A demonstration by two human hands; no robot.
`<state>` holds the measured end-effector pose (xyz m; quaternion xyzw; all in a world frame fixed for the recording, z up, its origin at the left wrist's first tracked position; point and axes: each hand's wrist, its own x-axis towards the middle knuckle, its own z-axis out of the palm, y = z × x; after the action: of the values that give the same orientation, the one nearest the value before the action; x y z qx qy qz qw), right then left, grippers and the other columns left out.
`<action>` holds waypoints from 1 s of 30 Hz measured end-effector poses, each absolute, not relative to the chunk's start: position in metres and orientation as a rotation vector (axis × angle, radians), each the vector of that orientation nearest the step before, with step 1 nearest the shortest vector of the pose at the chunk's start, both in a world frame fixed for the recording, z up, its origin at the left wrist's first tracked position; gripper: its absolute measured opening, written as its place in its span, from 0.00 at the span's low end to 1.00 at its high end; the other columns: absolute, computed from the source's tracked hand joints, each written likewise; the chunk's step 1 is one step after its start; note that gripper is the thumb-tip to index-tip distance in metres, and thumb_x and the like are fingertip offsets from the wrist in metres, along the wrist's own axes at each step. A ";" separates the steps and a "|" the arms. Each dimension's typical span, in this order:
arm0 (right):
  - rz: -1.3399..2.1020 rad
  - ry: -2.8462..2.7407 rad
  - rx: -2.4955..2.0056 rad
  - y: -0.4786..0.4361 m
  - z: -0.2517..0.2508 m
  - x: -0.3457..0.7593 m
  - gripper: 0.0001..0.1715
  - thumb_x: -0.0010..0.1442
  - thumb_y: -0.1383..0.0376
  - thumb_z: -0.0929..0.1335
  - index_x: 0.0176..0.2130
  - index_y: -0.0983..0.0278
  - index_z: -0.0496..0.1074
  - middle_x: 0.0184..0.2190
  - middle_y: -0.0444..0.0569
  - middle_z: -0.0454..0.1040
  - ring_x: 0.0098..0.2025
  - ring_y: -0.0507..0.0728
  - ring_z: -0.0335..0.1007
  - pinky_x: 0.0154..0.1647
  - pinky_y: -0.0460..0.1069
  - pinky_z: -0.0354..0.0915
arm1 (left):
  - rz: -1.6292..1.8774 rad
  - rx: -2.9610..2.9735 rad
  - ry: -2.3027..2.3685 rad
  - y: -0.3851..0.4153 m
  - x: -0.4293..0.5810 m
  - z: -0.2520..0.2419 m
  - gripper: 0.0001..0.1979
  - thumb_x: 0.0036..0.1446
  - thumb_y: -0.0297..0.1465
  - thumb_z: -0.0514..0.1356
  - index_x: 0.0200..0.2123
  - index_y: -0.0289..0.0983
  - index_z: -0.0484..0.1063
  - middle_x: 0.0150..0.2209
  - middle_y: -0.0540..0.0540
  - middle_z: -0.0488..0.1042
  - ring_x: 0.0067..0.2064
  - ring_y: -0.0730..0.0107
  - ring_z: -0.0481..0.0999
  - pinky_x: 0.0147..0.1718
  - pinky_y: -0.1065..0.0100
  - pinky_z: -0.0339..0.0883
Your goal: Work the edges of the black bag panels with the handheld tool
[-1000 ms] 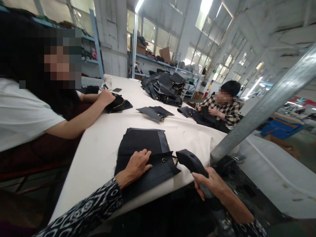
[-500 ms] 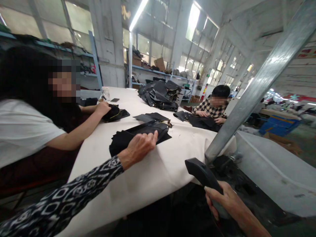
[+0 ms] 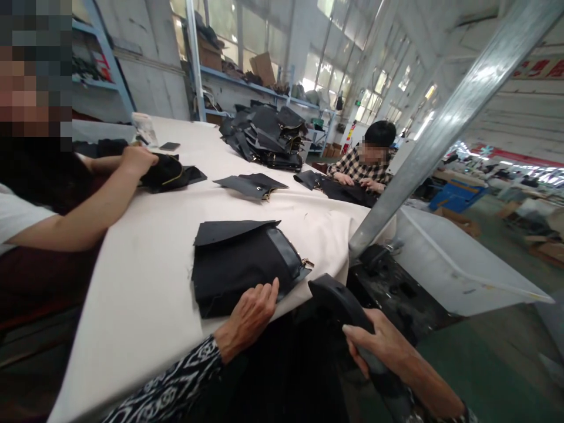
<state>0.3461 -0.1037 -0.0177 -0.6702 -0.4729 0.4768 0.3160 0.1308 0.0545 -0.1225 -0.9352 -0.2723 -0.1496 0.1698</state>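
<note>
A black fabric piece with a zipper and a shiny strip lies near the front edge of the pale-covered table. My left hand has its fingers closed on the near right edge of this piece. Low on the right, my right hand is wrapped round a black curved tool, whose broad end is close to the table edge, just right of the piece. Farther back lies another black piece with a metal ring.
Black pieces are heaped at the table's back. One person works at the left, another in a checked shirt at the back right. A slanted metal post and a white bin stand on the right.
The black piece has come nearer with my left hand, apart from the one behind it. My right hand and the tool have shifted slightly left. The camera view has also shifted.
</note>
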 end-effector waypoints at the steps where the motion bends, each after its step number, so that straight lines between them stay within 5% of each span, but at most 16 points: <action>1: 1.275 -1.242 -1.753 -0.101 -0.021 0.344 0.20 0.57 0.54 0.65 0.23 0.67 0.66 0.11 0.42 0.66 0.12 0.49 0.61 0.14 0.42 0.56 | -0.426 -2.658 -0.772 0.054 0.130 -0.122 0.25 0.55 0.22 0.52 0.57 0.25 0.57 0.36 0.44 0.66 0.35 0.64 0.69 0.32 0.63 0.69; 15: 1.243 -1.230 -1.791 -0.030 -0.041 0.321 0.21 0.54 0.54 0.66 0.20 0.67 0.66 0.09 0.43 0.66 0.10 0.50 0.60 0.11 0.42 0.56 | -0.453 -2.750 -0.778 0.060 0.134 -0.131 0.24 0.54 0.21 0.52 0.56 0.24 0.59 0.36 0.44 0.67 0.34 0.64 0.69 0.29 0.64 0.69; 30: 1.238 -1.232 -1.746 -0.060 -0.024 0.333 0.19 0.55 0.56 0.66 0.21 0.67 0.67 0.10 0.42 0.66 0.11 0.49 0.61 0.12 0.41 0.56 | -0.456 -2.775 -0.830 0.060 0.135 -0.133 0.23 0.57 0.24 0.51 0.56 0.27 0.60 0.36 0.43 0.68 0.35 0.65 0.70 0.30 0.63 0.69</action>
<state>0.3331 -0.0597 -0.0243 -0.6675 -0.4708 0.4733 0.3297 0.1348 0.0598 -0.1334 -0.9413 -0.2814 -0.1546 0.1044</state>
